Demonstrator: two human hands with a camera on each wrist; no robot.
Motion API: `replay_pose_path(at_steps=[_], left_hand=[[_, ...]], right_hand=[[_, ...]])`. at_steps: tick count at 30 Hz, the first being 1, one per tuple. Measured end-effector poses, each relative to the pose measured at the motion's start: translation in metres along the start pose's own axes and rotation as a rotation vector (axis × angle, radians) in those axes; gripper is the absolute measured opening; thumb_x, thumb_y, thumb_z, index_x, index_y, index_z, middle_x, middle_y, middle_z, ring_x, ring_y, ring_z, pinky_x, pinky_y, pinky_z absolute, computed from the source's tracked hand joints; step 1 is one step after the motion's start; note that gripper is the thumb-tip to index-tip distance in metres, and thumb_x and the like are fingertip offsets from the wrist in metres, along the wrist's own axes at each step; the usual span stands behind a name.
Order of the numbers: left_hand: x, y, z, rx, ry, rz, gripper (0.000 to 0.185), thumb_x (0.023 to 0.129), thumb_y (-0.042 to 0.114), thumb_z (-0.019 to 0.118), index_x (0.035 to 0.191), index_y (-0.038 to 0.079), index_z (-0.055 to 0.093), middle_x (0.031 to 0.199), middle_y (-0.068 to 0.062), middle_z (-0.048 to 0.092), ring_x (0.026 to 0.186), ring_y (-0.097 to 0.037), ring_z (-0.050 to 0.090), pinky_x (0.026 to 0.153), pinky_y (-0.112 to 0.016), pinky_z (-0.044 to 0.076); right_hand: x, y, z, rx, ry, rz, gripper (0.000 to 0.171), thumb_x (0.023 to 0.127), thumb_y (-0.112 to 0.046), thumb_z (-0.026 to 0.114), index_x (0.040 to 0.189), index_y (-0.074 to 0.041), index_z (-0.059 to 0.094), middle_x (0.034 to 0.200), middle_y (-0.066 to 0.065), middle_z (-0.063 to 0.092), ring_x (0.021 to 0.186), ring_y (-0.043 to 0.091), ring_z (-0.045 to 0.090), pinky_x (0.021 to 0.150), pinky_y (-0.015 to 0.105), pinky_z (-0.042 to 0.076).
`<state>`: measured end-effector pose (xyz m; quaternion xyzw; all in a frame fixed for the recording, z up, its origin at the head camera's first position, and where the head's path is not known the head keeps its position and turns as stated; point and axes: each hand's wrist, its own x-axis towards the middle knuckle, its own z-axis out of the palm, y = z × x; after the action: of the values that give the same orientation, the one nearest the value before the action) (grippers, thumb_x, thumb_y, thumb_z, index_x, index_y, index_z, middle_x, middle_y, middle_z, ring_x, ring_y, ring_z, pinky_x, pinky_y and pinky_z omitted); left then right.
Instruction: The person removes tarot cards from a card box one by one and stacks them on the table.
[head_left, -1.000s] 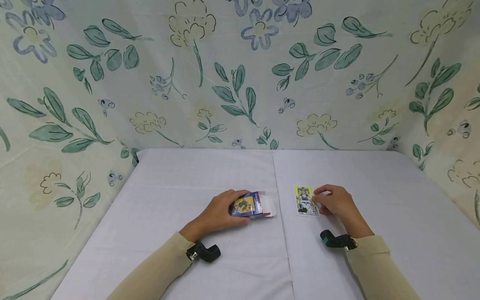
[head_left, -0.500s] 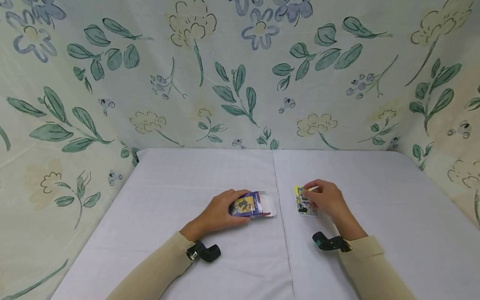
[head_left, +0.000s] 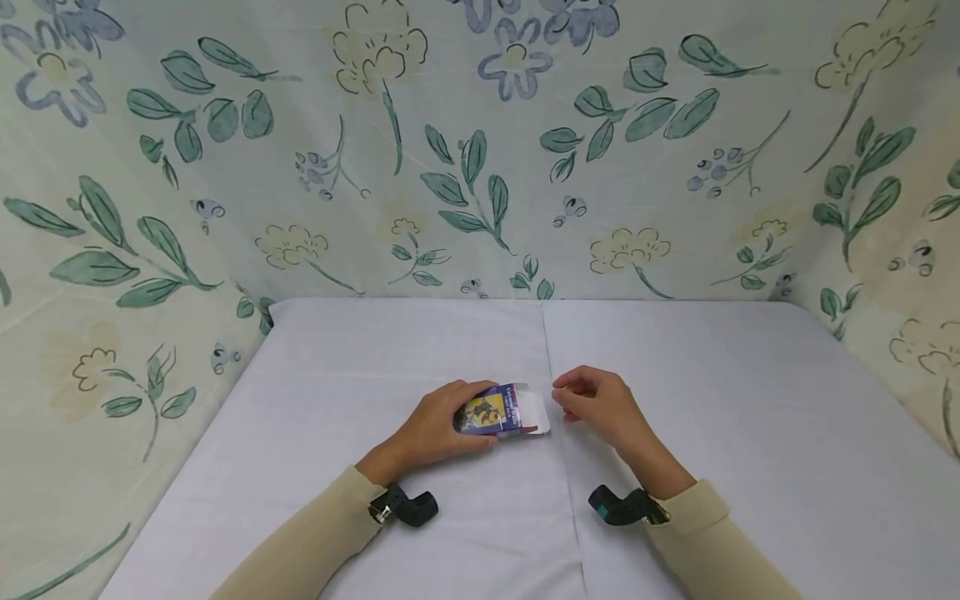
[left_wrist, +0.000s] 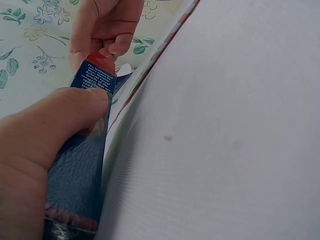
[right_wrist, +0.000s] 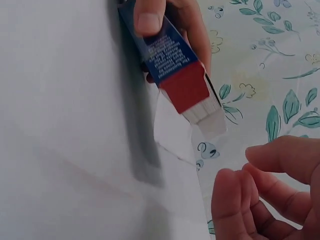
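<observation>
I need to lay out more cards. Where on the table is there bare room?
The table lies bare right of the right hand, left of the left hand, and behind both up to the floral backdrop. It is crowded only around the card box.

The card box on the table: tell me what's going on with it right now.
A person holds a small blue card box flat on the white-covered table with the left hand, gripping its closed end. The box's white flap end is open and points toward the right hand. That hand hovers just beside the opening, fingers loosely curled with thumb and fingertips close together; no card can be made out in it. Floral fabric surrounds the table.
</observation>
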<state>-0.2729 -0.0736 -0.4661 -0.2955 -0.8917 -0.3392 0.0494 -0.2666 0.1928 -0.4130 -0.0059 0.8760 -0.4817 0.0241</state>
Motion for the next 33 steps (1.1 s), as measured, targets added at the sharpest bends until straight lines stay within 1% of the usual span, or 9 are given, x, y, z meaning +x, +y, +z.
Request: replay_pose_path(at_steps=[2,6,9,15,19,26,30,33], left_hand=[[-0.001,-0.001,0.000,-0.005,0.005,-0.001,0.077,0.075,0.063,0.071,0.141,0.037,0.045,0.106,0.014,0.055,0.088,-0.005,0.050,0.075,-0.027,0.043],[-0.002,-0.003,-0.001,-0.018,0.016,0.004,0.076,0.075,0.064,0.071,0.141,0.038,0.045,0.104,0.015,0.055,0.088,-0.005,0.050,0.074,-0.028,0.044],[-0.002,-0.003,-0.002,-0.021,0.020,0.006,0.076,0.075,0.063,0.071,0.141,0.038,0.045,0.104,0.015,0.054,0.088,-0.005,0.050,0.074,-0.028,0.044],[-0.003,-0.002,-0.001,-0.043,0.019,0.020,0.076,0.076,0.060,0.072,0.141,0.034,0.046,0.105,0.014,0.055,0.089,-0.006,0.050,0.075,-0.028,0.044],[-0.003,-0.002,0.000,-0.041,0.019,0.027,0.075,0.076,0.060,0.072,0.141,0.033,0.046,0.104,0.014,0.055,0.089,-0.006,0.050,0.074,-0.028,0.044],[0.000,-0.001,0.001,-0.022,0.019,0.023,0.075,0.075,0.059,0.073,0.141,0.033,0.047,0.107,0.013,0.056,0.090,-0.005,0.050,0.076,-0.027,0.044],[0.000,-0.001,0.001,-0.013,0.020,0.026,0.076,0.075,0.059,0.074,0.141,0.032,0.048,0.108,0.012,0.056,0.090,-0.005,0.050,0.076,-0.027,0.044],[0.000,-0.001,0.002,-0.009,0.022,0.030,0.075,0.075,0.059,0.074,0.140,0.031,0.048,0.108,0.012,0.056,0.090,-0.005,0.050,0.076,-0.027,0.044]], right_hand=[[-0.002,-0.004,0.006,0.062,-0.025,-0.004,0.020,0.090,-0.019,0.069,0.106,-0.006,0.067,0.093,0.008,0.066,0.073,0.021,0.062,0.070,0.029,0.054],[-0.004,-0.009,0.020,0.169,-0.071,-0.015,0.020,0.089,-0.018,0.069,0.105,-0.006,0.067,0.094,0.009,0.066,0.075,0.021,0.062,0.071,0.029,0.054],[-0.004,-0.009,0.028,0.218,-0.095,-0.019,0.019,0.088,-0.018,0.070,0.104,-0.007,0.068,0.093,0.009,0.066,0.077,0.022,0.064,0.072,0.029,0.054],[-0.004,-0.007,0.036,0.296,-0.163,-0.001,0.021,0.088,-0.020,0.071,0.104,-0.007,0.067,0.098,0.009,0.065,0.083,0.021,0.066,0.075,0.031,0.054],[-0.003,-0.003,0.039,0.330,-0.194,0.012,0.024,0.088,-0.023,0.071,0.105,-0.006,0.067,0.100,0.009,0.065,0.087,0.021,0.066,0.076,0.032,0.054],[-0.001,0.001,0.040,0.344,-0.192,0.042,0.024,0.088,-0.024,0.071,0.104,-0.006,0.067,0.101,0.010,0.066,0.088,0.020,0.065,0.076,0.030,0.053],[0.000,0.003,0.039,0.353,-0.207,0.059,0.025,0.089,-0.024,0.070,0.105,-0.005,0.067,0.104,0.009,0.065,0.090,0.019,0.063,0.077,0.029,0.053],[0.001,0.004,0.038,0.380,-0.225,0.069,0.026,0.090,-0.022,0.069,0.106,-0.003,0.066,0.107,0.010,0.065,0.091,0.020,0.063,0.078,0.029,0.052]])
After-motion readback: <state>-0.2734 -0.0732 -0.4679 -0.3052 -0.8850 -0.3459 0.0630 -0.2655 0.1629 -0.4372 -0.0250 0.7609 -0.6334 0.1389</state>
